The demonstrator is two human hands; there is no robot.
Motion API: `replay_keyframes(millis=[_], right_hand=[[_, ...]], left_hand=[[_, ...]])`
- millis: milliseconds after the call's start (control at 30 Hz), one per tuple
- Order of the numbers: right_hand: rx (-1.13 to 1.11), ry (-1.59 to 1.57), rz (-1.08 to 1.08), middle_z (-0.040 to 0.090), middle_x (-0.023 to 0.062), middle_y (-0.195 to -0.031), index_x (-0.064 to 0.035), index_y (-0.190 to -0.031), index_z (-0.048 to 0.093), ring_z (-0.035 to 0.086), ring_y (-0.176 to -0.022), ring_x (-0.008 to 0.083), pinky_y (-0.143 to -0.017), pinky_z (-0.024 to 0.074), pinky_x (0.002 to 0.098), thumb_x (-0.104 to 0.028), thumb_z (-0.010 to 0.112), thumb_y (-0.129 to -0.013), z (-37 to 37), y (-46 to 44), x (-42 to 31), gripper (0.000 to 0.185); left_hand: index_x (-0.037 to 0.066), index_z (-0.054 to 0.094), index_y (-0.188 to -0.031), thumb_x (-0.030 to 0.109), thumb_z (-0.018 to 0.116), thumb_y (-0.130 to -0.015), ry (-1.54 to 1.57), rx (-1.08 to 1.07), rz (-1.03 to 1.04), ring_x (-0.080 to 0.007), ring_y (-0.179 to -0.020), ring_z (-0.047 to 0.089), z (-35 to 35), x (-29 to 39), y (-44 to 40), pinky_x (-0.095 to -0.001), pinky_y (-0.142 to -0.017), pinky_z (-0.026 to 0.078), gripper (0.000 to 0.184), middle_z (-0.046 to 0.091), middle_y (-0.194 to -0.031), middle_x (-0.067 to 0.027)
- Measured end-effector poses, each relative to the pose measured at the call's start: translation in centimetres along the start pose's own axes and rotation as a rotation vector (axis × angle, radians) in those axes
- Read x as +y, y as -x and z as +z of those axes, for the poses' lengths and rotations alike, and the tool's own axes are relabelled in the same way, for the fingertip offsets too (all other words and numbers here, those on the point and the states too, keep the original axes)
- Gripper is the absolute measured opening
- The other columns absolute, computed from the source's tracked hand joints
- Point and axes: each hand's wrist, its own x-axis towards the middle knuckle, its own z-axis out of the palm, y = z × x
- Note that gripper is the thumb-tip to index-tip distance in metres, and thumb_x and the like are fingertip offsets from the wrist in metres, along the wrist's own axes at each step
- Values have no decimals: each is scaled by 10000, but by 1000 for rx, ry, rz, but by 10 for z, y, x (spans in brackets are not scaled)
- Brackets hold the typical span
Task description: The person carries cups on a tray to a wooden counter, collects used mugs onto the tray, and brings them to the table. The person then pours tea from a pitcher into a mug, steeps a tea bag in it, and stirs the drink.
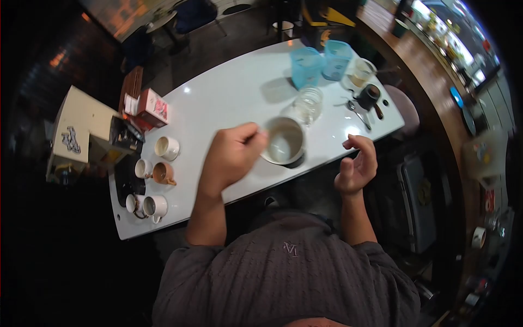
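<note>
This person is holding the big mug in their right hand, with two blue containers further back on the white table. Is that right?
Not the hand: the head view shows the left hand holding the big mug. The two blue containers do stand further back on the white table.

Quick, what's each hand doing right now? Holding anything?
Left hand: closed, holding a round, off-white ceramic mug.
Right hand: open, loosely curled, nothing visible in its grip.
</note>
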Motion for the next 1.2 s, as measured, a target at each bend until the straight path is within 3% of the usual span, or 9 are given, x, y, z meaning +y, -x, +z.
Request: replay_keyframes(millis=[167, 333, 500, 633, 767, 867, 933, 1033, 1200], right_hand=[[-4, 95, -51, 609, 221, -1063, 67, -1140, 547, 604, -989, 332, -865, 482, 388, -481, 739, -739, -71, 22, -19, 705], [179, 157, 46, 528, 193, -1207, 1, -1301, 386, 570, -1080, 302, -924, 468, 393, -227, 881, -565, -125, 60, -21, 915], [341, 190, 38, 523, 168, -1214, 6, -1334, 348, 558, -1103, 273, -944, 457, 391, -245, 859, -619, -164, 70, -45, 914], [362, 197, 31, 508, 183, -1253, 33, -1365, 296, 533, -1155, 266, -976, 433, 388, -260, 829, -692, -167, 84, -76, 908], [483, 367, 123, 473, 165, -1281, 66, -1375, 252, 506, -1175, 243, -984, 416, 362, -461, 785, -731, -145, 103, -101, 988], [547, 328, 126, 499, 190, -1261, 52, -1340, 349, 525, -1156, 272, -990, 411, 380, -405, 783, -746, -131, 115, -122, 866], [465, 749, 124, 502, 184, -1234, 40, -1286, 441, 549, -1088, 259, -955, 422, 369, -487, 705, -795, -131, 132, -145, 767], [596, 951, 223, 504, 176, -1206, 21, -1251, 491, 561, -1013, 240, -887, 445, 336, -527, 643, -826, -122, 162, -187, 709], [906, 1271, 311, 536, 122, -1170, 7, -1172, 548, 577, -921, 177, -803, 449, 279, 0, 644, -794, -129, 216, -276, 389]], left_hand=[[-34, 581, -737, 190, 570, -897, 61, -261, 55, -43, -548, 394, 100, 65, -4, -259, -473, 331, 275, 465, -532, -18], [-35, 607, -770, 214, 574, -903, 51, -438, 161, -51, -539, 432, 166, 108, 4, -258, -483, 359, 284, 519, -552, -26], [7, 620, -789, 280, 555, -946, 396, -707, 159, -74, -530, 465, 200, 114, 8, -261, -504, 387, 322, 577, -607, -24], [30, 591, -898, 307, 473, -1002, 512, -1255, 280, -48, -639, 429, 216, 83, 4, -216, -598, 376, 319, 500, -716, 27], [56, 481, -791, 346, 409, -1021, 763, -1439, 204, -72, -660, 415, 219, 70, 18, -230, -618, 378, 377, 436, -715, 23], [53, 487, -842, 349, 406, -1022, 824, -1582, 157, -75, -695, 418, 214, 50, 23, -230, -637, 380, 356, 441, -753, 16], [53, 489, -841, 351, 404, -1022, 778, -1645, 141, -77, -695, 421, 208, 38, 30, -231, -642, 382, 359, 441, -754, 16], [50, 501, -849, 355, 402, -1022, 728, -1715, 222, -86, -717, 436, 217, 24, 44, -240, -671, 396, 364, 457, -773, 14], [36, 519, -872, 351, 400, -1022, 693, -1732, 274, -97, -761, 442, 227, 28, 98, -258, -722, 401, 368, 489, -809, -4]])
